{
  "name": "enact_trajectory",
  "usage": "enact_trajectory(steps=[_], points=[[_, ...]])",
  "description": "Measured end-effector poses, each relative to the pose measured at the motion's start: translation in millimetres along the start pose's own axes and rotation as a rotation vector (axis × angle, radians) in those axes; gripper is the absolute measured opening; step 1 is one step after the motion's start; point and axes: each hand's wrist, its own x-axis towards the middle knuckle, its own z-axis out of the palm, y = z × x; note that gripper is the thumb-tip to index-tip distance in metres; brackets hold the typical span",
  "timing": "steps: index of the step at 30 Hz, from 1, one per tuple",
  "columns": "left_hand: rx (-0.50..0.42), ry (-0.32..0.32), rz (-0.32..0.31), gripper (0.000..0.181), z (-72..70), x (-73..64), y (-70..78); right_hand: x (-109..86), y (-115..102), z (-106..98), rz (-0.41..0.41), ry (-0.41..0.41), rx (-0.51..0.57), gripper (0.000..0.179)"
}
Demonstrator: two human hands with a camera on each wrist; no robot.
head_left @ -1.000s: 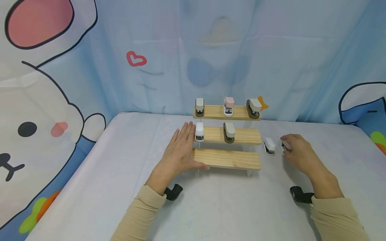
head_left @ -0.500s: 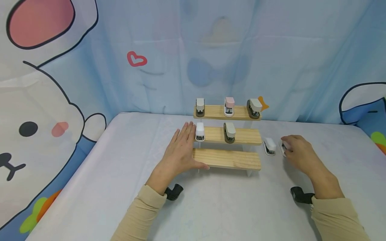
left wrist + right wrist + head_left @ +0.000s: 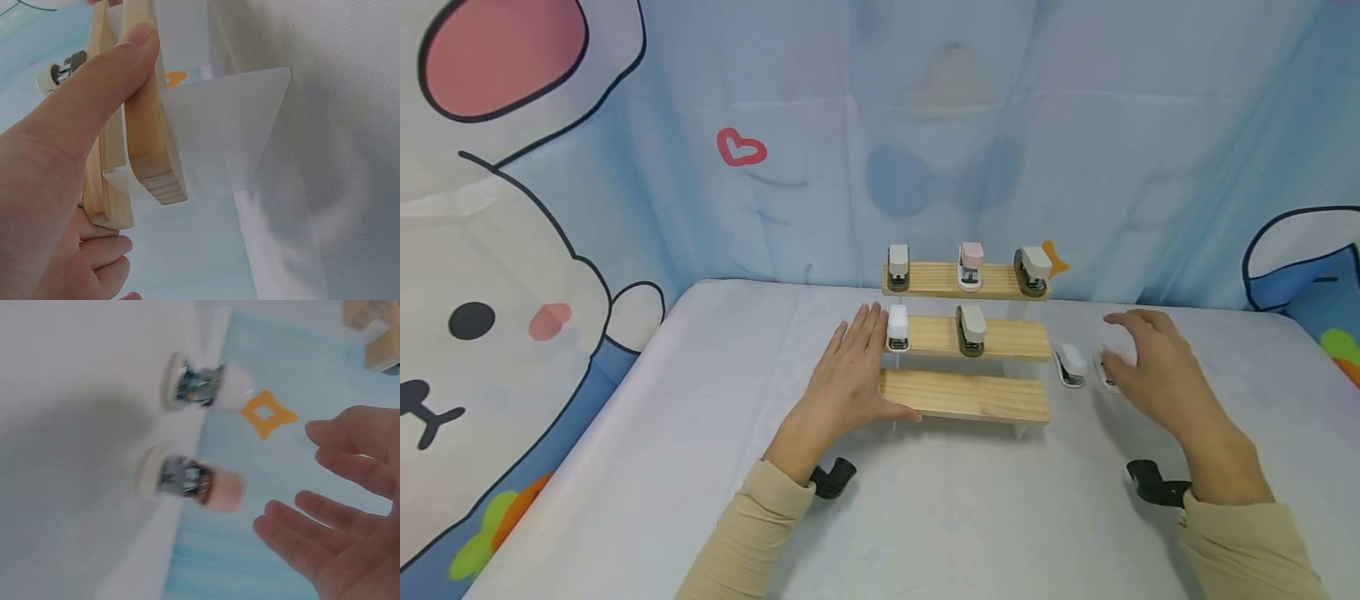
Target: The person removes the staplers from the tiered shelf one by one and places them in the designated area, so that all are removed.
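A three-tier wooden rack (image 3: 970, 396) with translucent side supports stands mid-table. My left hand (image 3: 846, 375) rests against its left end, fingers straight along the side, thumb on the lowest board's front edge. My right hand (image 3: 1161, 375) hovers over a small pink-and-white stapler (image 3: 222, 489), fingers spread and apart from it. Beside that stapler, closer to the rack, stands a white stapler (image 3: 1071, 365). On the middle board are a white stapler (image 3: 897, 327) and a grey-based one (image 3: 971, 330). The top board carries a white (image 3: 898, 267), a pink (image 3: 970, 265) and a dark-based stapler (image 3: 1032, 270).
A white cloth covers the table (image 3: 1000, 517). Behind it hangs a blue printed curtain (image 3: 790, 208) with cartoon figures. Black wrist camera mounts (image 3: 833, 479) jut out near both wrists.
My right hand has let go of the pink stapler, opened its fingers and lifted slightly up and right. The stapler stays on the table. My left hand and the rack keep their places.
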Motion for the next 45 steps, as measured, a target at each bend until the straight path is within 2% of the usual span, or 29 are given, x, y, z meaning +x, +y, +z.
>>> enact_trajectory(steps=[8, 16, 22, 33, 41, 45], points=[[0.002, -0.007, -0.008, 0.141, 1.9, 0.2, 0.5, -9.5, -29, -13, -0.156, 0.17, 0.041, 0.045], [0.011, -0.012, -0.002, 0.141, 2.7, -1.3, 1.5, -16.0, -53, -26, -0.265, 0.25, 0.069, 0.044], [0.012, -0.002, -0.001, 0.141, 2.3, -1.8, 0.8, -17.8, -73, -26, -0.358, 0.312, 0.106, 0.044], [0.018, 0.005, 0.0, 0.14, 1.5, -1.6, -0.1, -16.6, -101, -15, -0.503, 0.338, 0.162, 0.039], [0.017, 0.0, -0.003, 0.14, 0.7, -0.1, 0.5, -15.0, -118, -7, -0.504, 0.273, 0.172, 0.038], [0.025, 0.002, -0.001, 0.14, 0.6, 0.3, 0.4, -13.2, -124, -2, -0.521, 0.271, 0.187, 0.036]])
